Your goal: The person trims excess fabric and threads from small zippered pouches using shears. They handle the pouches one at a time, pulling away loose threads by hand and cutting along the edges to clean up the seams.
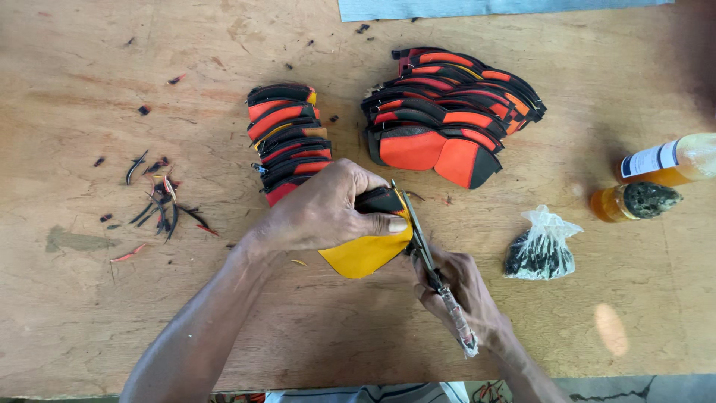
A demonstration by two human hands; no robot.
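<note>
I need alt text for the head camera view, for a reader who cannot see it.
On a wooden table, the left hand holds a yellow and black piece while the right hand trims its edge with scissors. Behind lie two stacks of orange-black pieces, scraps, a bag and bottles.

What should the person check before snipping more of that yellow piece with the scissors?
1. Left hand has a firm grip on the yellow piece: ok.
2. Right hand holds the scissors by the handles: ok.
3. Blades sit along the piece's edge: ok.
4. Left thumb is clear of the blades: not ok, it lies very close.
5. Blades are sharp: cannot tell.
6. The stacks of finished pieces and the bottle are out of the way: ok.
</note>
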